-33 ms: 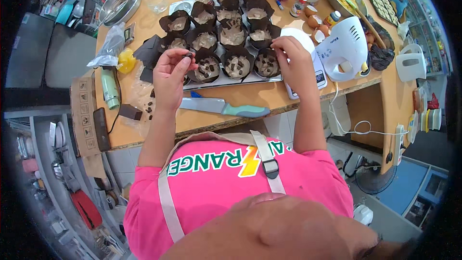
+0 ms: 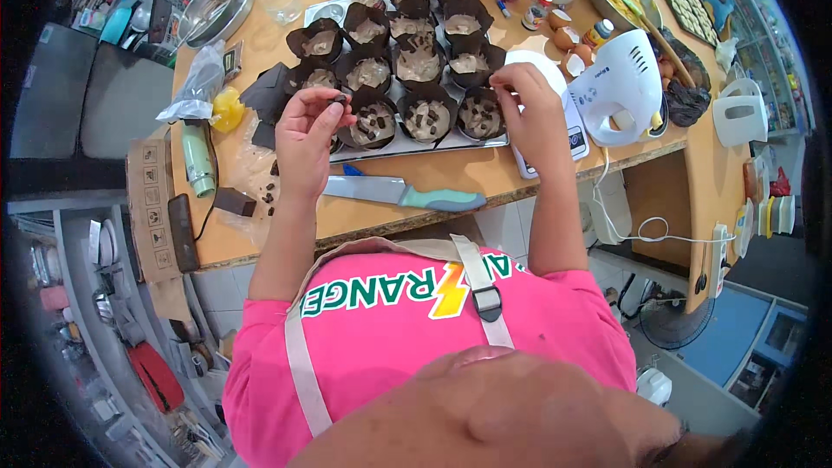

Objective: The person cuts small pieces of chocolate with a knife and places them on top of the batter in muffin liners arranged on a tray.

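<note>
My left hand (image 2: 302, 137) is raised over the front left of a tray (image 2: 433, 148), closed in a pinch on dark chocolate chunks (image 2: 340, 100). Rows of dark paper muffin cups with pale brown batter fill the tray. In the front row, a left cup (image 2: 374, 124), a middle cup (image 2: 427, 121) and a right cup (image 2: 482, 114) carry chocolate pieces on top. Beside the right cup hovers my right hand (image 2: 535, 113), its fingers bent together; whatever is between them is hidden. Batter in the rows behind shows no clear chunks.
A knife (image 2: 403, 193) with a green-grey handle lies before the tray. Loose chocolate bits (image 2: 270, 198) and a dark block (image 2: 234, 201) are left of it. To the right stand a kitchen scale (image 2: 572, 143), white hand mixer (image 2: 617, 87) and eggshells (image 2: 568, 39). A green flask (image 2: 198, 160) lies left.
</note>
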`<state>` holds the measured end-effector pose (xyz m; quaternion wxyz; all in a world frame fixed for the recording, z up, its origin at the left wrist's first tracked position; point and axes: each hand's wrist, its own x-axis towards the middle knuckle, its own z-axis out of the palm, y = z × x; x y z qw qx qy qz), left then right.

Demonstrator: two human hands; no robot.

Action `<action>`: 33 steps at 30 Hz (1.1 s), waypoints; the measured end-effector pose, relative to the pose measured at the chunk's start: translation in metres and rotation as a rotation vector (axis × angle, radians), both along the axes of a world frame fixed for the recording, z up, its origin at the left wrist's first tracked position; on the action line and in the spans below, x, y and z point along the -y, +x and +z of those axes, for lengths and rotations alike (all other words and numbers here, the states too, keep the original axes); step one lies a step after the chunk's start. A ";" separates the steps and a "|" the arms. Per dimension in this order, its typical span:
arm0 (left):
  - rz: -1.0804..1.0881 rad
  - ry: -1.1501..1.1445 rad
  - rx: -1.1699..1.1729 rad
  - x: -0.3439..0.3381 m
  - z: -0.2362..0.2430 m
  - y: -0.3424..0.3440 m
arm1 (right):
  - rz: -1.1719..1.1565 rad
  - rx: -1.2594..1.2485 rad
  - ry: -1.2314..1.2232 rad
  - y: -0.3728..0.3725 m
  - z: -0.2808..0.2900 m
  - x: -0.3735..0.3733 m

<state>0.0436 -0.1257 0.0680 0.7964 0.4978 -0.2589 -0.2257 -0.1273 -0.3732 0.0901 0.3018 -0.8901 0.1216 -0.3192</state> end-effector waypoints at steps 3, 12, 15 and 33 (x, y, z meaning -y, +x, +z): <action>-0.009 0.005 0.007 -0.001 -0.002 0.002 | -0.012 0.069 0.381 -0.003 -0.002 -0.007; 0.000 0.005 0.014 0.001 -0.004 0.002 | 0.069 -0.006 0.025 -0.009 0.005 -0.003; 0.000 -0.006 0.015 0.001 -0.004 0.002 | 0.093 -0.049 0.048 -0.009 0.007 -0.005; 0.006 -0.013 -0.025 -0.003 -0.003 -0.002 | 0.052 -0.043 0.122 -0.010 0.007 -0.011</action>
